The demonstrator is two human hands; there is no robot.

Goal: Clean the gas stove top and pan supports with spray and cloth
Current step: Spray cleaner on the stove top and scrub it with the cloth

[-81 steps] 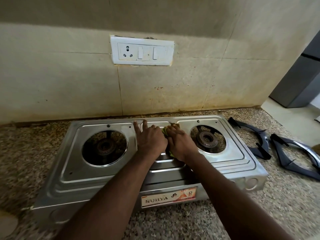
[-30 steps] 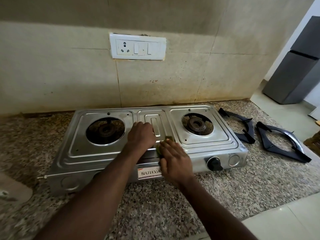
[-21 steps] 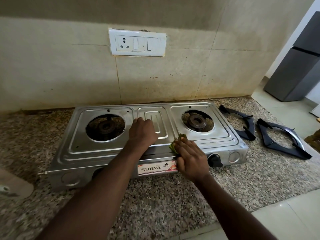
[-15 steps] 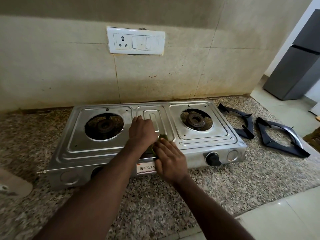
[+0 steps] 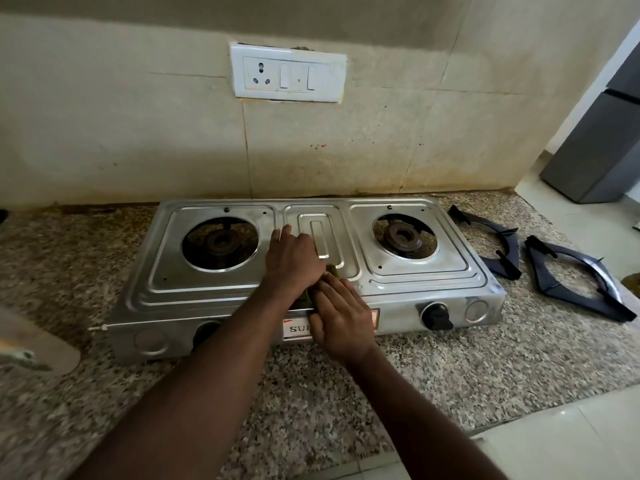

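A steel two-burner gas stove (image 5: 207, 289) sits on the granite counter against the wall, with both pan supports off. My left hand (image 5: 292, 261) lies flat on the stove's middle panel, fingers together, holding nothing. My right hand (image 5: 341, 315) presses a green cloth (image 5: 333, 269) against the stove's front middle edge; only a sliver of cloth shows between my hands. Two dark pan supports (image 5: 498, 245) (image 5: 575, 278) lie on the counter to the right of the stove. No spray bottle is in view.
A black knob (image 5: 434, 315) sticks out of the stove front at right. A pale, blurred object (image 5: 31, 348) lies at the counter's left edge. A switch plate (image 5: 287, 72) is on the wall. The counter ends at right above a tiled floor, where a grey cabinet (image 5: 602, 147) stands.
My right hand with the cloth has slid back and forth along the stove's front middle edge, and now sits slightly right of centre. My left hand has stayed on the middle panel.
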